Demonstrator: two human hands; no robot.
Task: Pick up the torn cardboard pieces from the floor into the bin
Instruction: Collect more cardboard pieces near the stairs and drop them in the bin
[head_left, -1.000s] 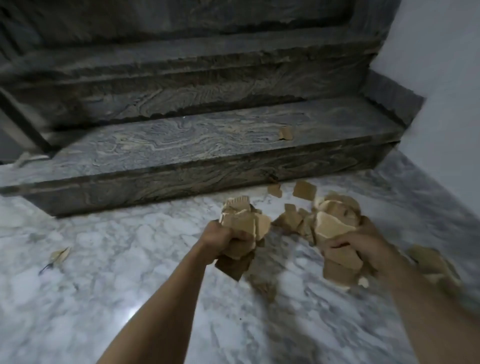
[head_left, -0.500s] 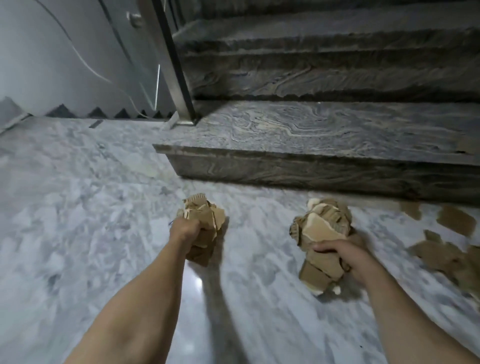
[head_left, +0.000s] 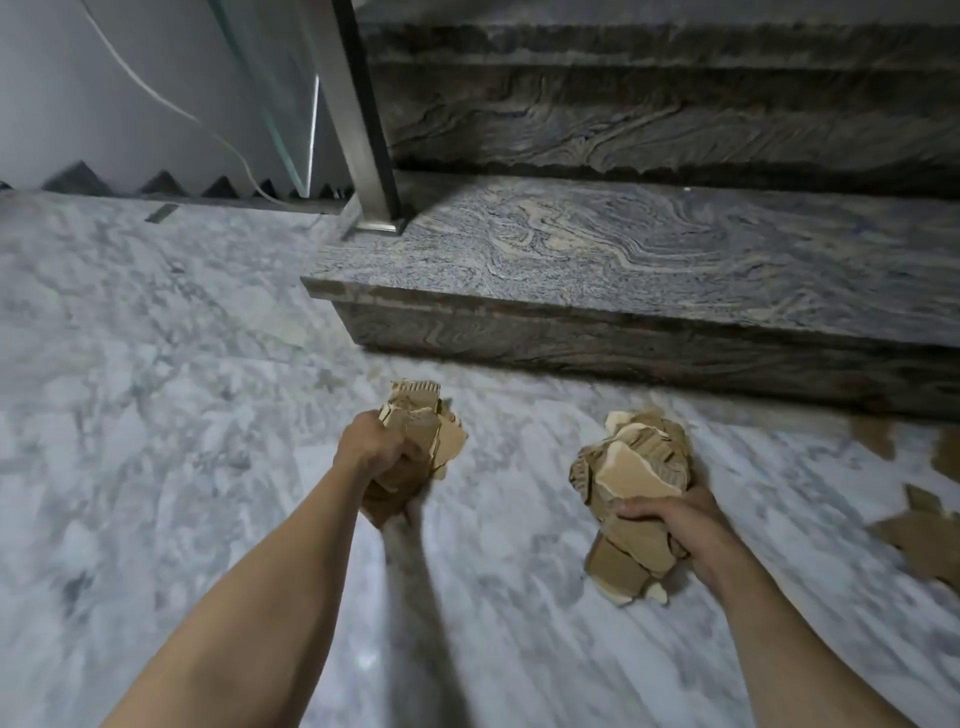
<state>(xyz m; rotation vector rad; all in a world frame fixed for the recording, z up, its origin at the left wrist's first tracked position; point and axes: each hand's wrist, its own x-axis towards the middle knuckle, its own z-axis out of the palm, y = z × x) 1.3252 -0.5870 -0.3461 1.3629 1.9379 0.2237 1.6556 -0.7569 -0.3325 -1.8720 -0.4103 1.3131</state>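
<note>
Cardboard pieces (head_left: 631, 470): tan-brown. Floor (head_left: 156, 389): white-grey veined marble. Step (head_left: 649, 249): grey-beige swirled granite. Post (head_left: 358, 114): grey.

Loads of open floor (head_left: 156, 415) to the left and up front. Step (head_left: 623, 332) and post (head_left: 358, 130) block things ahead-right, and loose scraps (head_left: 919, 540) litter the far right.

Grey-veined marble floor (head_left: 156, 415), swirled granite stair step (head_left: 649, 260), steel railing post (head_left: 358, 119), glass panel (head_left: 260, 88), white cable (head_left: 171, 104)
</note>
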